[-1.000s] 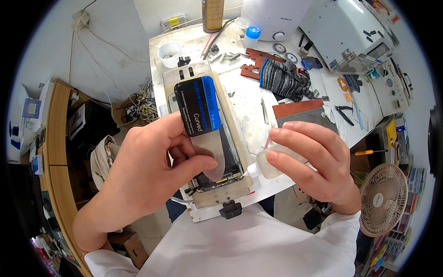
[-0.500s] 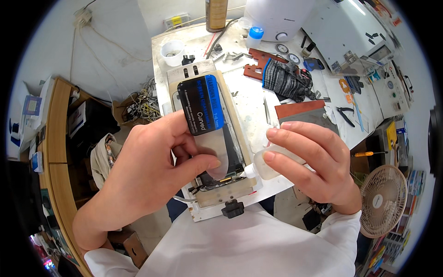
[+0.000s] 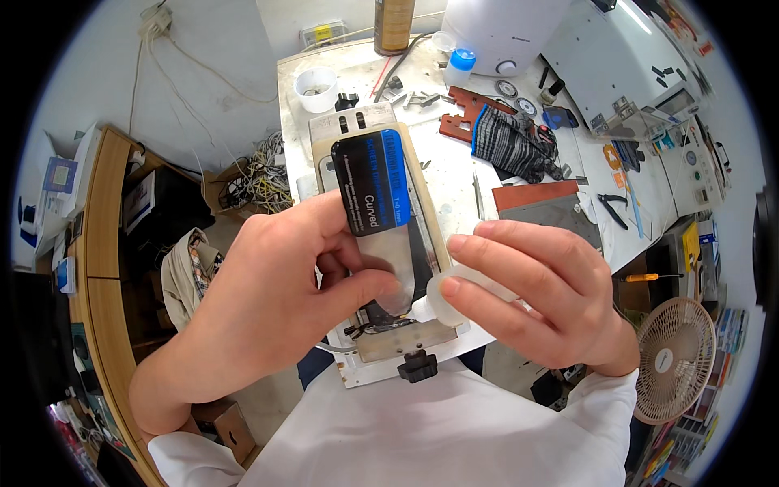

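My left hand (image 3: 280,288) pinches a thin pry card (image 3: 369,183), flexible and metallic, with a black and blue printed upper half. Its rounded lower end lies against the near end of a dark phone (image 3: 423,264), most of which the card and hand hide. The phone rests in a metal clamp fixture (image 3: 406,345) with a black knob (image 3: 418,367) at the near side. In my right hand (image 3: 552,296) is a whitish squeeze bottle (image 3: 442,307), tilted so its nozzle points left at the card's lower edge. I cannot tell whether liquid is coming out.
Beyond the fixture are a white cup (image 3: 315,89) and a blue-capped bottle (image 3: 460,66). To the right lie a grey knit glove (image 3: 511,144), a brown-and-grey pad (image 3: 544,209) and black pliers (image 3: 613,211). A beige fan (image 3: 677,357) stands at the right.
The bottle's nozzle has moved left, closer to the card's lower end, as my right hand shifted left. The view has shifted slightly; my left hand keeps its grip on the card.
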{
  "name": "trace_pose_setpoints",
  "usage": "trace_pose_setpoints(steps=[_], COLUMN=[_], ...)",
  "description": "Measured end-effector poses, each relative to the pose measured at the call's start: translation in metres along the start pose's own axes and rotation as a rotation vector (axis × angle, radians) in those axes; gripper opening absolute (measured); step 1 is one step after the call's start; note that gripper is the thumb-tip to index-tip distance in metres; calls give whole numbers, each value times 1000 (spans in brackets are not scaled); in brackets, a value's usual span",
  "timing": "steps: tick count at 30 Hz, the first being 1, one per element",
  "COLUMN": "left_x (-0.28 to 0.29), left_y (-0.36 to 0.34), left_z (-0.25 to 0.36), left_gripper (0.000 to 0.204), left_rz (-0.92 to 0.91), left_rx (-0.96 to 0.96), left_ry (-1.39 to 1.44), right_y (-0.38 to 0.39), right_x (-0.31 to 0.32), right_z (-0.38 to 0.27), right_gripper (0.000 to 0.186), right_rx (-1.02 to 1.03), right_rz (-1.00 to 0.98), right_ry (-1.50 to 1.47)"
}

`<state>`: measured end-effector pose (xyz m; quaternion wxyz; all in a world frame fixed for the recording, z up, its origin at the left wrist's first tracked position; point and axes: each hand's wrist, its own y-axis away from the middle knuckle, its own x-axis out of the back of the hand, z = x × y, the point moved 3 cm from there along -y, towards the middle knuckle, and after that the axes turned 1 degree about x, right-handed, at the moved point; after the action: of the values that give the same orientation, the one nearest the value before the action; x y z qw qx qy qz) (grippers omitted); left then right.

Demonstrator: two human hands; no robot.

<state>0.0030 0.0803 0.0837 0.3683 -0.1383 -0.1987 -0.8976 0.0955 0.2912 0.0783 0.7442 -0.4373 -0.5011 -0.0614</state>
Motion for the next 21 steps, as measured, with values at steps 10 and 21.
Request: trace_pose_setpoints(steps=[10,21], left_x=[0,0], left_y=[0,1], left_z=[-1,-2], left_gripper=[31,31], left_rz=[9,16], left_rx=[-3,-40], left_ry=[-17,-31], right_y=[0,3], right_x=[0,0], right_z=[-1,-3], right_gripper=[38,29], right_rx=[-8,-28], right_rz=[-21,25], right_ry=[8,9])
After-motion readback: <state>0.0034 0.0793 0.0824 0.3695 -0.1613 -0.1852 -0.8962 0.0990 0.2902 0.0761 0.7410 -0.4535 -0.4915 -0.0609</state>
